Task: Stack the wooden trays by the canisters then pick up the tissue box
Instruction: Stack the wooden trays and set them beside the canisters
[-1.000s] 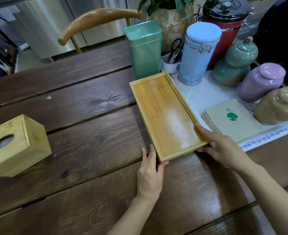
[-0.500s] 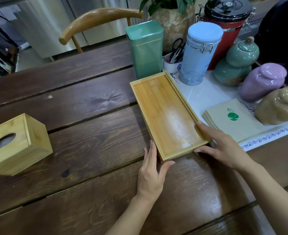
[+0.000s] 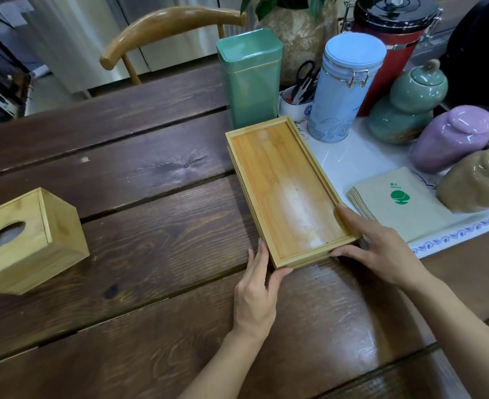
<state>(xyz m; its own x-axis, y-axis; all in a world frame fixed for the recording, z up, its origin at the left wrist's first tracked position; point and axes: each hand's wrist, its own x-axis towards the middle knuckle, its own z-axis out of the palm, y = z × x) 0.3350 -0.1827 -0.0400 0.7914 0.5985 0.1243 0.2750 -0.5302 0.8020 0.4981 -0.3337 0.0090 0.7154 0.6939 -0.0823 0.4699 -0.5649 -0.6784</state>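
A long bamboo tray (image 3: 283, 185) lies on top of another one, whose edge shows below it, on the dark wooden table in front of the green tin (image 3: 249, 79) and light blue canister (image 3: 344, 90). My left hand (image 3: 259, 286) rests flat at the stack's near left corner, fingers along the side and thumb on the front edge. My right hand (image 3: 381, 249) cups the near right corner, fingers on the right rim and thumb on the front edge. The bamboo tissue box (image 3: 27, 240), with an oval hole on top, sits at the far left, away from both hands.
Ceramic jars in green (image 3: 410, 110), purple (image 3: 453, 139) and tan (image 3: 479, 180) stand on a white mat at the right with a stack of napkins (image 3: 395, 203). A red canister (image 3: 393, 44), potted plant and scissors cup stand behind. A wooden chair (image 3: 165, 27) stands at the far side.
The trays stay in place. My left thumb has come round onto the front edge, and my right hand has settled closer around the near right corner.
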